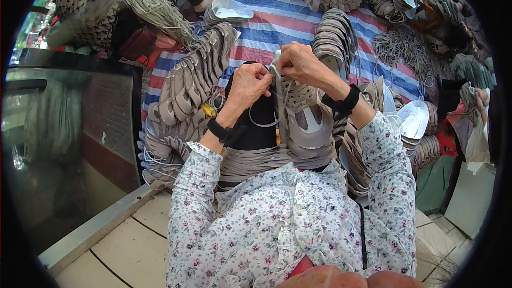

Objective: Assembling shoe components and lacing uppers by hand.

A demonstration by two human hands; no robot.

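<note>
Lacing in progress: left hand (pixel 248 86) and right hand (pixel 300 64), both closed, apparently pinching a lace (pixel 282 108) above the grey shoe upper (pixel 308 122) on the lap; next, careful threading through an eyelet.

Soft, even daylight fills the scene, with no hard shadows on the striped tarp (pixel 298 21) or the stacked shoe uppers (pixel 192 74). Brighter light enters at upper left, where green shows beyond the work area. A glass panel (pixel 69 138) on the left reflects dimly and reads murky. The centre is sharp: both hands and the floral sleeves (pixel 288 224) are crisp. Fisheye distortion bends the floor tiles (pixel 122 245) and metal rail, and a black circular vignette closes every corner. A blurred, skin-toned shape intrudes at the bottom edge
</note>
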